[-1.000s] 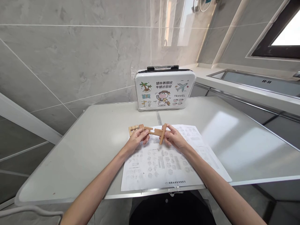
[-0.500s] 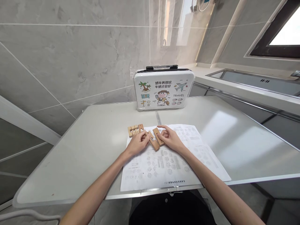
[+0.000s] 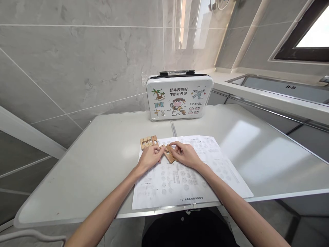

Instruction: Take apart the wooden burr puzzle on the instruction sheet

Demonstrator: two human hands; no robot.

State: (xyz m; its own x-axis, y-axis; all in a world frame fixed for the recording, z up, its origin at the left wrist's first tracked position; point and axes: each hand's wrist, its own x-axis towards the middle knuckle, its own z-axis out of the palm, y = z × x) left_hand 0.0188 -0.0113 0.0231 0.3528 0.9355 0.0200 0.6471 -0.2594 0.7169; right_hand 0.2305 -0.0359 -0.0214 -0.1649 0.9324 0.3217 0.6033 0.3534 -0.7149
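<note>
Over the printed sheet, my left hand pinches the upper left end of a notched wooden puzzle piece. My right hand is closed on a second wooden piece, mostly covered by its fingers. The two pieces lie side by side, apparently touching, both slanting down to the right. Just beyond my left hand, several more notched wooden pieces stand grouped at the sheet's upper left corner; my fingers hide their near side.
A white case with cartoon prints and a black handle stands upright at the back of the pale folding table. A tiled wall rises behind it. To the right is a counter with a sink.
My right hand has brought its wooden piece left against the piece in my left hand, closing the gap between them. My left hand has barely moved.
</note>
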